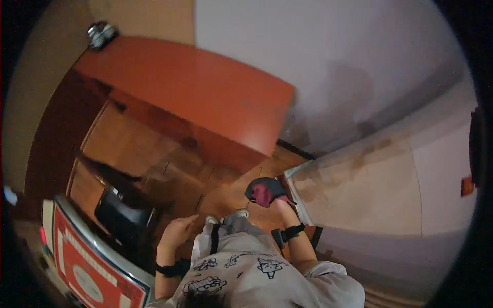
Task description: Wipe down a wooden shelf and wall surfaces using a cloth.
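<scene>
My right hand (284, 201) is closed on a dark grey and maroon cloth item (263, 191), which covers most of its fingers. The item's exact kind cannot be told. Lower down on the left is my left hand (180, 230), held in front of my body with slightly curled fingers and nothing visible in it. Both wrists or forearms bear black straps. Below the cloth lies the brown tiled floor, near my light shoes (242, 213).
A long red-orange table (192, 92) stands ahead, with a small shiny object (101, 35) at its far left end. A black chair (123, 211) and a red-topped, metal-edged table (92, 265) are at left. Walls and a pale panel (358, 192) bound the right.
</scene>
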Motion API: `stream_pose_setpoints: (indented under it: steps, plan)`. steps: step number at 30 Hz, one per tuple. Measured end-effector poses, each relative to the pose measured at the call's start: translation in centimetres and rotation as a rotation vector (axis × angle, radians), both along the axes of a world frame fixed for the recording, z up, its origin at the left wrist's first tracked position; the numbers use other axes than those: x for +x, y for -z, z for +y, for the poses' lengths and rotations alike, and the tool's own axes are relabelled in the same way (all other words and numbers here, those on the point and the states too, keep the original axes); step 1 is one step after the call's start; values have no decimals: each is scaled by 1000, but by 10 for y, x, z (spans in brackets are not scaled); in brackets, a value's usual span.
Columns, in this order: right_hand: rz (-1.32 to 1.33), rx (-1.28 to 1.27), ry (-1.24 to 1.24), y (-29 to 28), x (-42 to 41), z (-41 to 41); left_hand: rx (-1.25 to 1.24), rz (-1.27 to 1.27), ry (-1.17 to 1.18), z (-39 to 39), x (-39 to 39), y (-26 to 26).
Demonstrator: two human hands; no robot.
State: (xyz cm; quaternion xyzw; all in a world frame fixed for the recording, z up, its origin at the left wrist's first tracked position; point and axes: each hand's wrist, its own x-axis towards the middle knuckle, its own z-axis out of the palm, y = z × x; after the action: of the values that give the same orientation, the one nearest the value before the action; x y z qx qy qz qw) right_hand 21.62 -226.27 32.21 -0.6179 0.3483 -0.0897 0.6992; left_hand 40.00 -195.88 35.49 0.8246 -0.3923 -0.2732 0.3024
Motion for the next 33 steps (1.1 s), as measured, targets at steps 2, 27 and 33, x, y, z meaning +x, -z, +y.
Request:
stream_pose_setpoints:
  steps: [2,27,33]
  plan:
    - [43,40,-134,13,12,19,32,45,-81,27,-18,1]
    - [-315,-366,-116,342,229,-19,-159,-95,-29,-47,62,347]
    - [-666,-661,-146,416,322,-24,-233,-555,50,-80,139,429]
